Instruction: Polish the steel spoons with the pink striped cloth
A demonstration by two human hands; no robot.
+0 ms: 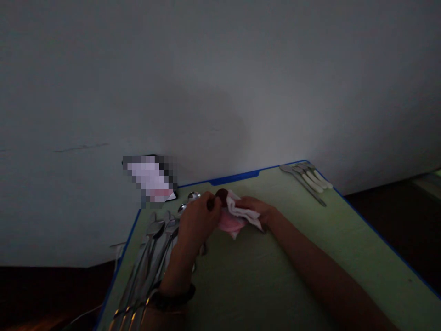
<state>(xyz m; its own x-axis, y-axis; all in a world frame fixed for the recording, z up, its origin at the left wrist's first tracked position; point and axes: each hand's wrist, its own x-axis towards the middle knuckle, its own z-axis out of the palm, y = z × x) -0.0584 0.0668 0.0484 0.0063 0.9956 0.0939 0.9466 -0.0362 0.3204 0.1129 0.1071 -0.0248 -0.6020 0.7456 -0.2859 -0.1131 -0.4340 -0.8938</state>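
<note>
White cloth [241, 214], bunched, left hand [198, 218], right hand [255, 209]

My left hand [198, 218], fingers curled, and my right hand [255, 210], fingers bent, meet at centre; my left forearm [179, 271] rises steeply, my right forearm [327, 271] slants from lower right.

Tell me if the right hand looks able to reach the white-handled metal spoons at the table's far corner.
Likely yes: the right hand lies near the white-handled metal spoons, with only green tabletop between them, though it would probably release the white-and-pink cloth first.
</note>
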